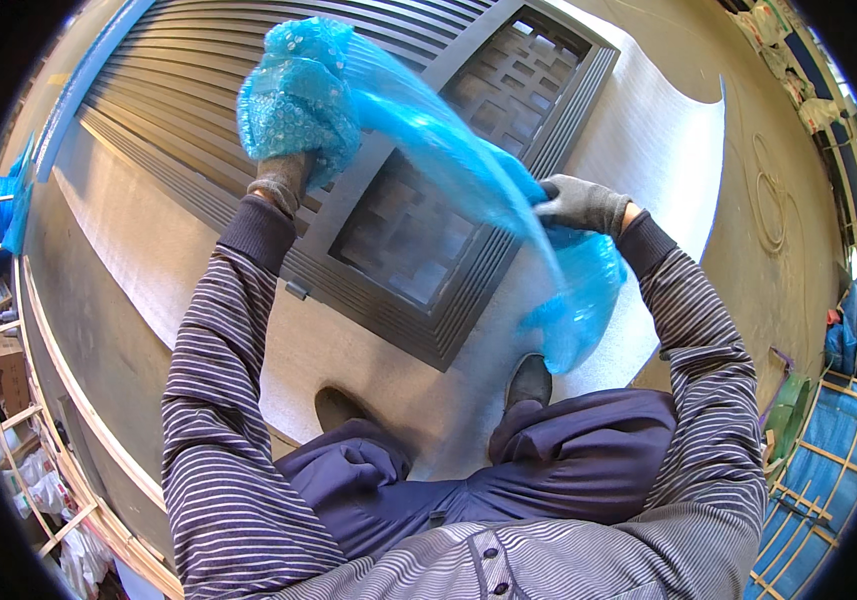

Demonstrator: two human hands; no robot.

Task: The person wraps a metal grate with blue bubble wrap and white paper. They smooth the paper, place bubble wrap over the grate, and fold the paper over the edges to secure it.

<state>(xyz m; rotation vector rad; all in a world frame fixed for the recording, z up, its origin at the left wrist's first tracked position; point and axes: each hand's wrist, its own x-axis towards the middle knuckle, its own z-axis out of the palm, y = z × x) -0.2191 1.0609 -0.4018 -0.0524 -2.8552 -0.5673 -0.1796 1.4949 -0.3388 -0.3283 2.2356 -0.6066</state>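
Observation:
A long piece of blue bubble wrap (418, 115) stretches between my two gloved hands, blurred by motion along its middle. My left hand (286, 178) is mostly covered by a bunched part of the wrap, so its fingers are hidden. With a grey glove on, my right hand (580, 205) is closed on the other end, and a loose tail hangs below it toward my shoe. Under the wrap lies a dark grey metal door panel (358, 305) with slatted ribs and framed lattice windows.
White foam sheeting (673, 130) lies under the panel, its right edge curling up. A coiled hose or cable (770, 215) rests on the floor at right. Wooden framing (78, 515) with bags and boxes stands at left, and blue sheeting behind wooden slats (828, 465) at lower right.

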